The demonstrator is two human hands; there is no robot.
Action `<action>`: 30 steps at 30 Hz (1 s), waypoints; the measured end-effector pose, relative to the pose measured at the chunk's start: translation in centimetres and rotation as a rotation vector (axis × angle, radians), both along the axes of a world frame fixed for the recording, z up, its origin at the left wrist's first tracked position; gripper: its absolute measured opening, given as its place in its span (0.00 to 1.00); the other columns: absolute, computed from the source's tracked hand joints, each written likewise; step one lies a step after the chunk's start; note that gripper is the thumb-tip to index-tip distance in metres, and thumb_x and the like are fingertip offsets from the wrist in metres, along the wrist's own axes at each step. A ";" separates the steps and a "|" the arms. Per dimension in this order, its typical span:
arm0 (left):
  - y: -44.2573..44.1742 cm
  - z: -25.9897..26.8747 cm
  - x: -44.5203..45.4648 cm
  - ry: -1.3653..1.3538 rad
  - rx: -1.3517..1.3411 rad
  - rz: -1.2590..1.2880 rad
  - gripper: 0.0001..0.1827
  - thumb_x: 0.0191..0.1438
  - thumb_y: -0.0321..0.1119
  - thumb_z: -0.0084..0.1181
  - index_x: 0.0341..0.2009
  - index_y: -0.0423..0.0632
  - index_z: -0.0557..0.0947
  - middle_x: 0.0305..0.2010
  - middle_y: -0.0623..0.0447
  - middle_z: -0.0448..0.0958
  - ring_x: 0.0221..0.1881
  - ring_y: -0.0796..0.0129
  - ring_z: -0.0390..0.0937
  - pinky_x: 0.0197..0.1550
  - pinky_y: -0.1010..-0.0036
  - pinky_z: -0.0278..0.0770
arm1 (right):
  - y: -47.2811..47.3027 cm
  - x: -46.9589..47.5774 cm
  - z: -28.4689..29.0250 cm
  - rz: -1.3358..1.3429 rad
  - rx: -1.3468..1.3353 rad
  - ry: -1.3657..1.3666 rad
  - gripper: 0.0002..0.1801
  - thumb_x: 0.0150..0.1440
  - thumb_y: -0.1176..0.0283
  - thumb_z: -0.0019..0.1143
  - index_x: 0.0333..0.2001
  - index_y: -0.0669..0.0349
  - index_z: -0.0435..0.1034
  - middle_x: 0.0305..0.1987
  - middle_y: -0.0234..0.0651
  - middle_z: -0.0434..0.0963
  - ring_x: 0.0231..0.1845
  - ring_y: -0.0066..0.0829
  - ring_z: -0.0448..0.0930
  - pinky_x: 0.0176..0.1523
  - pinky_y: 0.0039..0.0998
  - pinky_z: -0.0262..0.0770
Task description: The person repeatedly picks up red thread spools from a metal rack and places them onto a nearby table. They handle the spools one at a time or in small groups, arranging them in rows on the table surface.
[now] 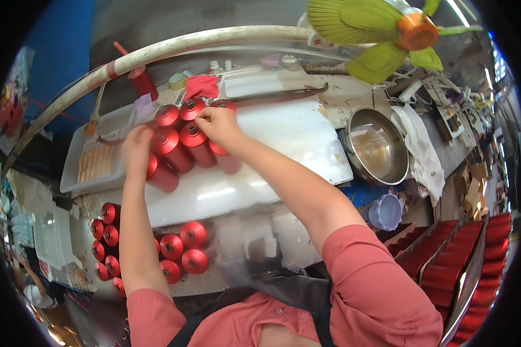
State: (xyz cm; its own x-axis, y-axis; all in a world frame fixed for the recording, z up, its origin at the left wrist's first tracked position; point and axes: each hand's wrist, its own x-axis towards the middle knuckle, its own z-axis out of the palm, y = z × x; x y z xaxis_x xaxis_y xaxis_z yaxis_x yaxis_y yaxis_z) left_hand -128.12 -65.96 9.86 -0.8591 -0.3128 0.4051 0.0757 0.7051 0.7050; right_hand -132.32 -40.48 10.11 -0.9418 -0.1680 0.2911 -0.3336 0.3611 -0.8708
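Note:
Several red metal bottles [172, 147] stand grouped on a glossy white board [260, 173]. At the left side of this group is my left hand [136, 143], blurred, close against the bottles; its fingertips and what they may hold cannot be made out. My right hand [219, 123] is over the right part of the group, thumb and fingertips brought together near the neck of one bottle [192, 130]. Whether something small is between those fingertips does not show. More red bottles [193, 234] stand nearer my body, some partly hidden by my left forearm.
A translucent plastic tray [71, 173] with striped sheets lies left. A red cloth [202, 86] lies beyond the bottles. To the right are a steel basin [377, 147], a purple bucket [385, 212] and racks of red bottles [447, 256]. A green fan [373, 39] hangs at upper right.

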 end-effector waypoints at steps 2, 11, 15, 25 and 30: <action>-1.2 -1.0 -0.4 -0.004 0.061 0.022 0.14 0.62 0.36 0.59 0.49 0.43 0.85 0.37 0.52 0.84 0.39 0.73 0.79 0.43 0.74 0.76 | 0.9 0.2 0.0 0.007 0.079 0.118 0.12 0.53 0.65 0.62 0.36 0.63 0.81 0.34 0.47 0.81 0.37 0.43 0.82 0.45 0.38 0.78; 0.9 1.2 2.8 0.268 -0.158 -0.118 0.18 0.57 0.30 0.60 0.52 0.37 0.82 0.49 0.43 0.81 0.50 0.57 0.80 0.55 0.66 0.75 | 12.7 14.6 -0.2 -0.010 0.145 0.401 0.17 0.54 0.67 0.62 0.45 0.64 0.71 0.47 0.49 0.73 0.51 0.52 0.73 0.57 0.47 0.70; 10.5 5.2 4.5 0.263 -0.065 -0.220 0.18 0.65 0.31 0.55 0.56 0.37 0.79 0.55 0.43 0.79 0.55 0.60 0.78 0.60 0.68 0.73 | 20.1 26.1 2.1 -0.011 0.160 -0.004 0.32 0.59 0.63 0.58 0.64 0.64 0.61 0.61 0.50 0.68 0.60 0.53 0.72 0.63 0.45 0.70; 50.4 19.8 17.4 0.265 0.377 -1.220 0.22 0.65 0.24 0.50 0.64 0.46 0.74 0.55 0.52 0.76 0.49 0.74 0.73 0.53 0.77 0.70 | 36.1 51.1 14.9 -0.341 0.163 0.438 0.30 0.59 0.72 0.61 0.62 0.64 0.60 0.52 0.48 0.70 0.45 0.53 0.78 0.45 0.45 0.77; 66.9 28.9 32.2 0.261 0.476 -1.737 0.25 0.64 0.22 0.52 0.66 0.46 0.72 0.55 0.54 0.75 0.48 0.76 0.72 0.50 0.80 0.71 | 43.4 67.5 19.8 -0.814 0.535 0.615 0.30 0.54 0.76 0.63 0.61 0.64 0.64 0.56 0.47 0.72 0.53 0.48 0.78 0.54 0.40 0.79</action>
